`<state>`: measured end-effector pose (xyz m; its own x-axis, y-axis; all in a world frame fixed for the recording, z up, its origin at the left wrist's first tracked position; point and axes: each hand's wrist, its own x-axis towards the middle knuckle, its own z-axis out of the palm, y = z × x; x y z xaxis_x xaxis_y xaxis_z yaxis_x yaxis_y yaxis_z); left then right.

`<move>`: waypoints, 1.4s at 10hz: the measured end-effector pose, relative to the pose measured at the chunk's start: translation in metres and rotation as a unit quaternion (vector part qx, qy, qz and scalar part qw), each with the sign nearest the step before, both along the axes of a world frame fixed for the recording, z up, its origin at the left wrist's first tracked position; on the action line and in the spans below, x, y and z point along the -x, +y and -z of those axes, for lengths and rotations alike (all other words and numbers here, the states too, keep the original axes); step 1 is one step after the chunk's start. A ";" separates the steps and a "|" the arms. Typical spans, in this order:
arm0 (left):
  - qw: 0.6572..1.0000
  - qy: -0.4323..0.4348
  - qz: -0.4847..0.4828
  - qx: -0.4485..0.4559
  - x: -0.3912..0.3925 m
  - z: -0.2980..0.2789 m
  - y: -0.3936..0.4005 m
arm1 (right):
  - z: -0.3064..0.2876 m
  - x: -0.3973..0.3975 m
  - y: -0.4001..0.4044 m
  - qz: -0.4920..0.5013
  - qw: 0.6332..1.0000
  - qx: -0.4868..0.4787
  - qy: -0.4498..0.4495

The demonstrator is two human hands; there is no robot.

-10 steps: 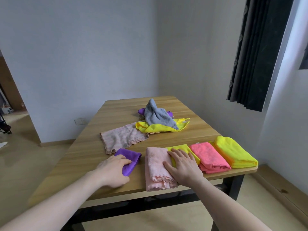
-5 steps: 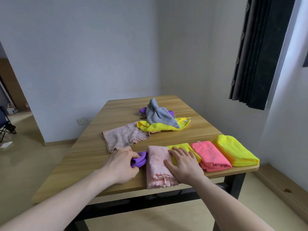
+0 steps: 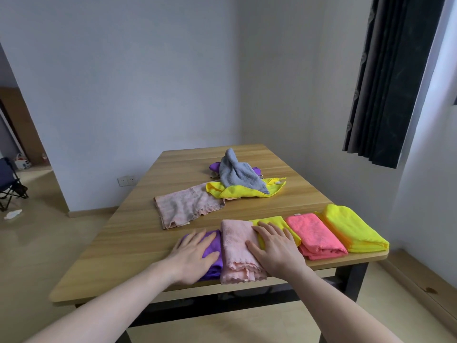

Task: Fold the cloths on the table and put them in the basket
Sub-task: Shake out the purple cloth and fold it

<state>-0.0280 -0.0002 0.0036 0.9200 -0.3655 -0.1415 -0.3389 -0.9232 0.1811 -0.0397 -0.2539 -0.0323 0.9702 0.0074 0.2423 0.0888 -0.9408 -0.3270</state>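
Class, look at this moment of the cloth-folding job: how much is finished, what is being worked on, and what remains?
Done: four folded cloths lie along the near edge, pale pink, small yellow, coral, large yellow. In hand: the left hand presses flat on the purple cloth; the right hand rests on the pink and small yellow ones. Left: the spread pink cloth and the grey-topped heap. No basket shows.
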 end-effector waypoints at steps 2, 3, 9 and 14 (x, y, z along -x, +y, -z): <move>0.998 -0.055 -0.025 0.035 0.001 -0.003 -0.013 | 0.000 0.000 0.000 -0.001 1.000 0.004 0.002; 0.992 -0.100 0.013 0.074 0.004 -0.014 -0.027 | 0.000 -0.001 -0.001 -0.002 1.000 0.004 0.001; 0.998 -0.053 0.019 0.004 -0.003 0.019 -0.042 | -0.031 -0.010 0.007 -0.042 0.999 -0.005 0.032; 0.974 -0.015 -0.026 0.224 -0.059 -0.025 -0.019 | -0.005 -0.015 0.009 -0.035 0.999 0.026 0.033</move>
